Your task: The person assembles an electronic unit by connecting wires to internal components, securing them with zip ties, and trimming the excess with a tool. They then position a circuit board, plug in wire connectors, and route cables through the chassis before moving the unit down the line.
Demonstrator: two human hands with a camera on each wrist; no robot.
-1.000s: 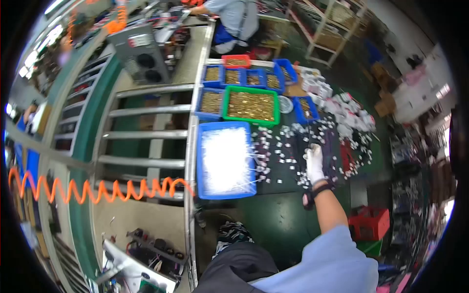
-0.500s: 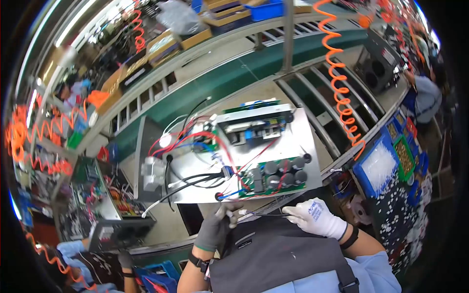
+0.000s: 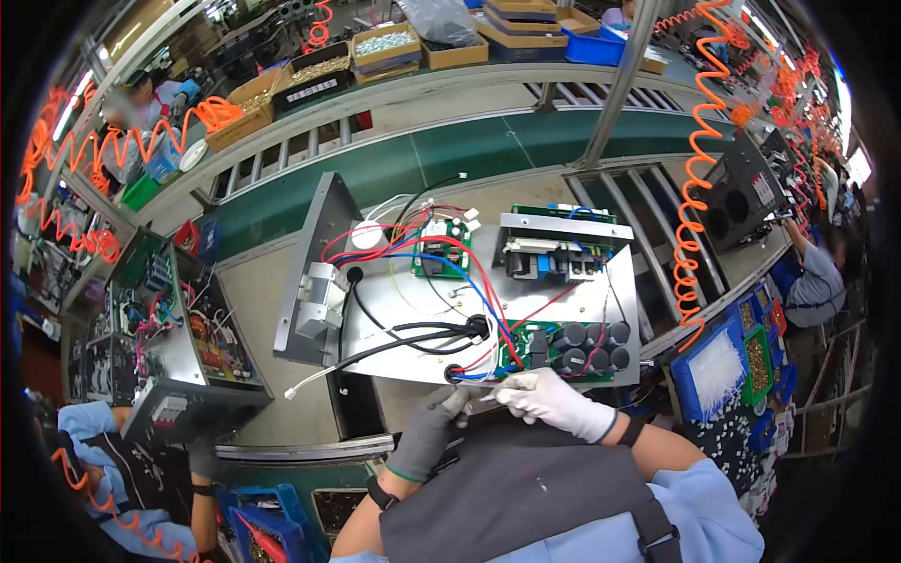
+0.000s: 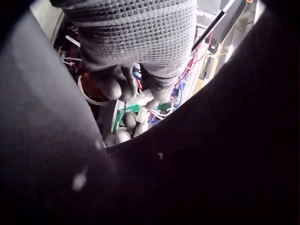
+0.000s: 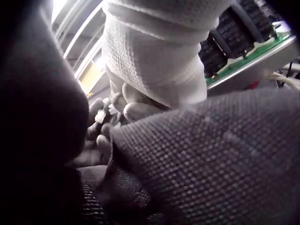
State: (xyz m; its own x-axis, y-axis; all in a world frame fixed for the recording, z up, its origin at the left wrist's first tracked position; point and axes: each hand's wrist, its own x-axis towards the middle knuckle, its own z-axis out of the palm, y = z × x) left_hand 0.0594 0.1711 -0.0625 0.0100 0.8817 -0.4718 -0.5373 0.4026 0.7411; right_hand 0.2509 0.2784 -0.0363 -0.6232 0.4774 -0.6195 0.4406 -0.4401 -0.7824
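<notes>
Before me lies an open metal chassis (image 3: 399,305) with circuit boards, capacitors and red, blue and black wires. At its front edge my left hand (image 3: 425,439), in a grey glove, pinches with its thumb and fingertips. My white-gloved right hand (image 3: 560,405) meets it from the right, fingers bent. A small white piece (image 3: 486,398) shows at the right fingertips. In the left wrist view a white piece (image 4: 144,97) sits among the fingertips; in the right wrist view, a white piece (image 5: 100,116) shows there too. Its exact kind I cannot tell. Dark cloth hides much of both wrist views.
Another open chassis (image 3: 202,394) stands at left beside a seated person's arm. On the right are a blue tray (image 3: 680,385) of white strips and a green bin (image 3: 771,372) of brass-coloured parts. A coiled orange hose (image 3: 690,225) hangs over the rollers (image 3: 648,202).
The view has swung left from the parts bins to the chassis. My right hand has come from the scattered white pieces to my left hand; the thin dark thing it held no longer shows.
</notes>
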